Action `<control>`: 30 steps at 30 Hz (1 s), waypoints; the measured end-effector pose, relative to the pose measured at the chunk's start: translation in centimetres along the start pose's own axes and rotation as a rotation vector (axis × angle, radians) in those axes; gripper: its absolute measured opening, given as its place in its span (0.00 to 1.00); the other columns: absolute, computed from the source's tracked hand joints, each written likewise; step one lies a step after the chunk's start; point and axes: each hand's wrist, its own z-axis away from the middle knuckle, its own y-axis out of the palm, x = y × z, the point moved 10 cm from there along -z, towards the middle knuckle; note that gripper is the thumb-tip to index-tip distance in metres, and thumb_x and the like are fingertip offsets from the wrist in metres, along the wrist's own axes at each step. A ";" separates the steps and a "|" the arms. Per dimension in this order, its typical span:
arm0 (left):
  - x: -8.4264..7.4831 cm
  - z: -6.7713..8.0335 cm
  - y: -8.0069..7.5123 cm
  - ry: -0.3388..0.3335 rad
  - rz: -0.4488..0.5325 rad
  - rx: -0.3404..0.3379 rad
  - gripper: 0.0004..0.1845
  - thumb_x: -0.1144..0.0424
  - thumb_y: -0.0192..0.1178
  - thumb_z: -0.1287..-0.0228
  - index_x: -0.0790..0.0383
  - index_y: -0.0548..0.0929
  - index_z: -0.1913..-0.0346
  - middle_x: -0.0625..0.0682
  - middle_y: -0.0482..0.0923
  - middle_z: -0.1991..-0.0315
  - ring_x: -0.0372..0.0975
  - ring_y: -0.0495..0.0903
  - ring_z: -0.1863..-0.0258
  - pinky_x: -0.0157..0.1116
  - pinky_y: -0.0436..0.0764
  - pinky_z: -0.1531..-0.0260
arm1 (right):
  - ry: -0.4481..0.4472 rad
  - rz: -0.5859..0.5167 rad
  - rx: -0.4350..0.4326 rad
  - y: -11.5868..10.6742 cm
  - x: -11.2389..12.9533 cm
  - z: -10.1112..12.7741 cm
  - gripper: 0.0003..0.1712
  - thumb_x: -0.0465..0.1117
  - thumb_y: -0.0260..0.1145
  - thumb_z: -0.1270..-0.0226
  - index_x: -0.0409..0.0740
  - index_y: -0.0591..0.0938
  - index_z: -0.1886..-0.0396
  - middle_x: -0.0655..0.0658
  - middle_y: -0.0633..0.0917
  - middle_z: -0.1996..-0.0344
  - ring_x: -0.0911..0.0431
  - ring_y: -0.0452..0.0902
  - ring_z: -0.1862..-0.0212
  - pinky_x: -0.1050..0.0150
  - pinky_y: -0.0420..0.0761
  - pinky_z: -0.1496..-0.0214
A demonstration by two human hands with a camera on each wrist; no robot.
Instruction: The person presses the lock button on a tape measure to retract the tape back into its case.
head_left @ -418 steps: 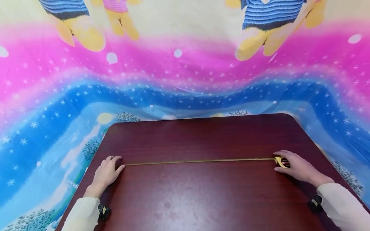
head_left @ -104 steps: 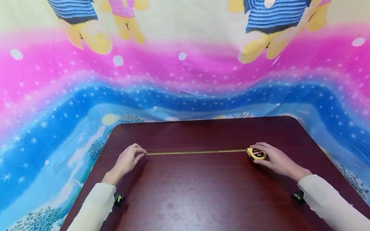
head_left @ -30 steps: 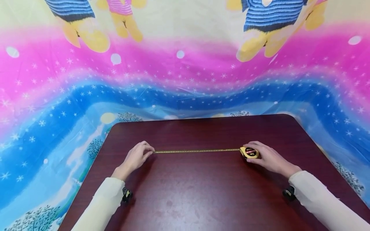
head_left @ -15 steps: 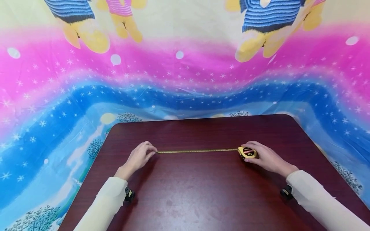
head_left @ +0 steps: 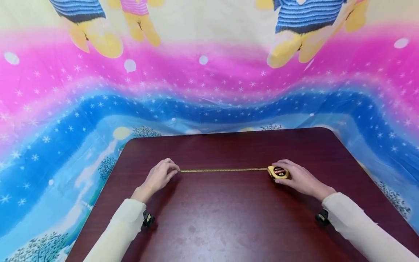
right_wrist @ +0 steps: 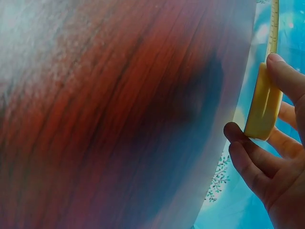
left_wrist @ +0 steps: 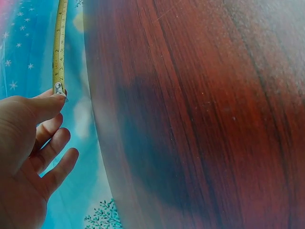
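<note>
A yellow tape measure (head_left: 279, 172) with a round black label sits in my right hand (head_left: 302, 178), which grips its case between thumb and fingers. Its yellow blade (head_left: 222, 170) stretches in a straight line to my left hand (head_left: 158, 176). There, thumb and forefinger pinch the blade's end. The left wrist view shows the metal end hook (left_wrist: 58, 87) at the thumb tip, with the other fingers loosely bent below. From the right wrist camera, the case (right_wrist: 262, 105) appears edge-on, the thumb near where the blade comes out.
Both hands are over a dark reddish-brown table (head_left: 209, 218) with rounded far corners. Behind and beside it hangs a printed cloth (head_left: 209, 72) in pink and blue with snowflakes. Each wrist carries a small black camera, such as the left wrist camera (head_left: 148, 219).
Compared with 13.9 s ago, both hands have come inward from the table's sides, and the stretched blade is much shorter. Over the last second they moved slightly closer, still holding hook and case.
</note>
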 end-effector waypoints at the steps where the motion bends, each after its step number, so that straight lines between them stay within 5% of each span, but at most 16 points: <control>1: 0.0 0.0 0.0 0.000 -0.001 -0.001 0.05 0.64 0.66 0.32 0.52 0.91 0.60 0.45 0.82 0.59 0.41 0.80 0.57 0.43 0.82 0.56 | 0.002 0.001 0.003 0.0 0.0 0.0 0.36 0.51 0.74 0.36 0.49 0.75 0.30 0.41 0.77 0.35 0.46 0.76 0.40 0.42 0.79 0.41; 30: -1.5 -0.6 1.3 0.011 0.019 0.057 0.05 0.63 0.65 0.31 0.52 0.91 0.59 0.45 0.81 0.59 0.41 0.80 0.55 0.44 0.82 0.52 | -0.005 -0.016 0.031 0.8 1.1 -0.8 0.37 0.51 0.75 0.37 0.51 0.75 0.30 0.41 0.76 0.35 0.46 0.76 0.40 0.40 0.79 0.39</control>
